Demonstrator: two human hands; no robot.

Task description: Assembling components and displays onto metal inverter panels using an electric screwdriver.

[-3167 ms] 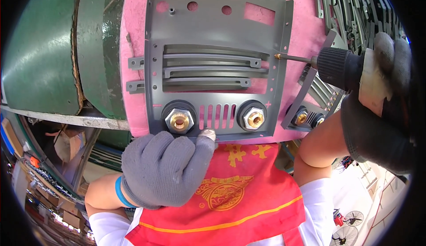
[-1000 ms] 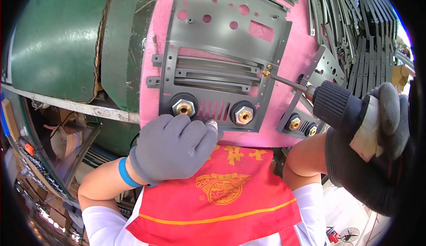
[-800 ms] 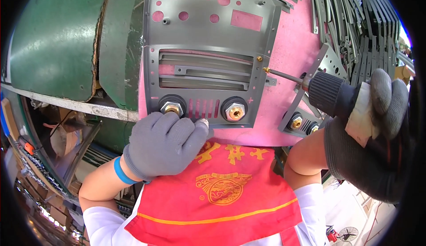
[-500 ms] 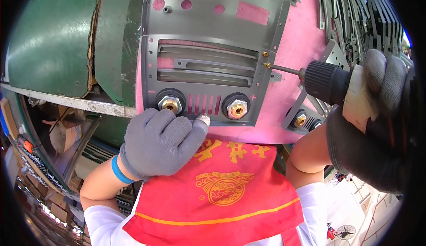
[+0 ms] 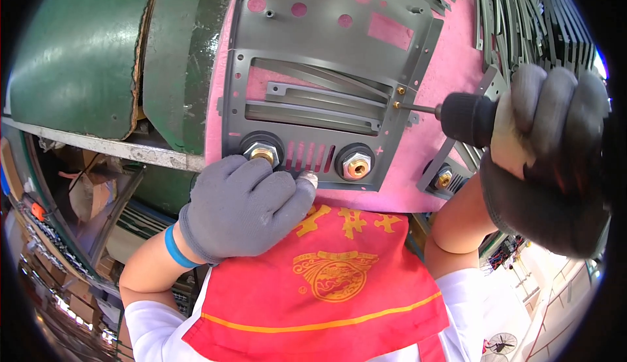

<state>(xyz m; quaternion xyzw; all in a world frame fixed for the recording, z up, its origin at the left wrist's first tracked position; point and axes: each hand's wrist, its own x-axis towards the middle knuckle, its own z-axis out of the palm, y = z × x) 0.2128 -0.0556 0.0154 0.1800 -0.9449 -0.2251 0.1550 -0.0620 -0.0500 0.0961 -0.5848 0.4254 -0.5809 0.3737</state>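
A grey sheet-metal panel (image 5: 320,42) with round holes and a long slotted opening lies in front of me. My left hand (image 5: 245,208), in a grey glove, curls over its lower left edge, beside a brass fitting (image 5: 262,155) in a hex nut. Another brass fitting (image 5: 357,166) sits at the lower right. My right hand (image 5: 555,123), in a dark glove, is closed round a power screwdriver (image 5: 467,120). Its bit meets a small brass screw (image 5: 396,105) at the panel's right side; a second brass screw (image 5: 401,90) sits just above. Loose metal strips (image 5: 320,104) show in the opening.
Pink sheeting (image 5: 450,55) covers the work surface. Stacked metal strips (image 5: 522,22) stand at the far right. A similar part with a brass fitting (image 5: 443,180) lies right of the panel. Green boards (image 5: 78,55) and a metal rail (image 5: 104,146) are on the left.
The panel appears shifted to the right and turned slightly clockwise in view. One strip in its opening now slants. Both hands keep their holds, and the bit stays at the lower screw.
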